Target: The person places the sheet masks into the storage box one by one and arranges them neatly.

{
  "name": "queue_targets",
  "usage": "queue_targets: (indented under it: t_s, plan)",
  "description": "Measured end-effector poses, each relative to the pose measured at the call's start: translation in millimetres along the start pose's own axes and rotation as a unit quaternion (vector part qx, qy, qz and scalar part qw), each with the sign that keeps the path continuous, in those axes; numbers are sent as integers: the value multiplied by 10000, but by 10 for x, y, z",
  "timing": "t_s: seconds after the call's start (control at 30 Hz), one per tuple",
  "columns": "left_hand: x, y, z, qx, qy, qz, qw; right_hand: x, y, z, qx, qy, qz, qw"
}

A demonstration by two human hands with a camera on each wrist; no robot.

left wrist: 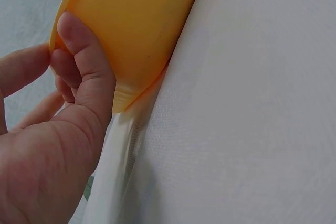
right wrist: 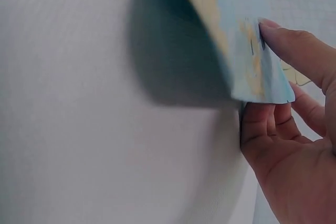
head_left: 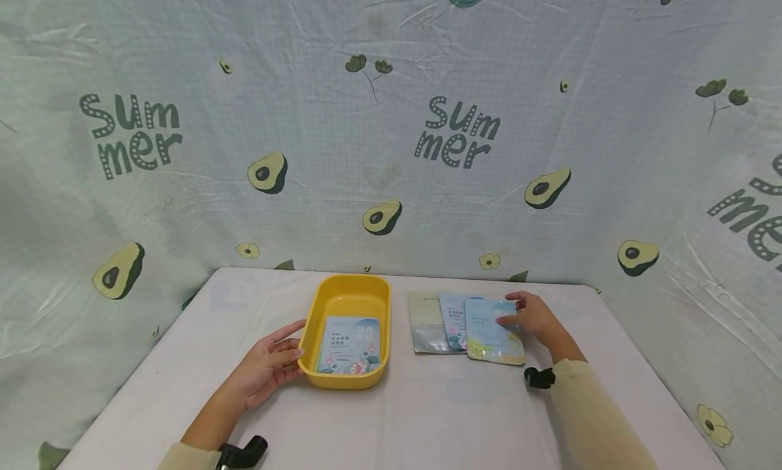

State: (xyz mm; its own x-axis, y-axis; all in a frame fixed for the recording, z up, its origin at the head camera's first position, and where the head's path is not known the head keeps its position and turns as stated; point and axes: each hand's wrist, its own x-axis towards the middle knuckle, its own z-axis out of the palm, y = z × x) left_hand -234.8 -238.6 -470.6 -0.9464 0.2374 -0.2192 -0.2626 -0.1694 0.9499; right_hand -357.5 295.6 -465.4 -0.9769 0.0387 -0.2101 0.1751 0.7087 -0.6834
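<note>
My left hand holds the left side of a yellow plastic tray, its thumb against the outer wall close to the rim. Inside the tray's near half lies a light-blue face mask packet with pink flowers. Over on the right, my right hand pinches the right edge of another light-blue face mask packet with a yellowish lower end. In the right wrist view its thumb is on one face and the curled fingers are behind; a shadow falls below this packet.
Beside the held packet lie a blue flowered packet and a silvery-beige packet, overlapping. They rest on a white-covered table. A printed cloth hangs around the table's back and sides.
</note>
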Motion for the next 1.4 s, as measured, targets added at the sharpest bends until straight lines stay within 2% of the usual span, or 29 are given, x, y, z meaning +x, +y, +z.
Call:
queue_targets:
  t_s: [0.17, 0.5, 0.87, 1.4]
  plan:
    - [-6, -5, -1, 34, 22, -16, 10000, -31, 43, -13, -5, -8, -71, 10000]
    - [-20, -13, -25, -37, -141, 34, 9999, -123, 36, -11, 142, 20, -42, 9999]
    - [-28, 1, -13, 35, 47, -66, 10000, -204, 45, 53, 787, -41, -244, 9966]
    - [-20, 5, -20, 25, -173, 54, 9998, -342, 8, 162, 1663, -84, -355, 9854]
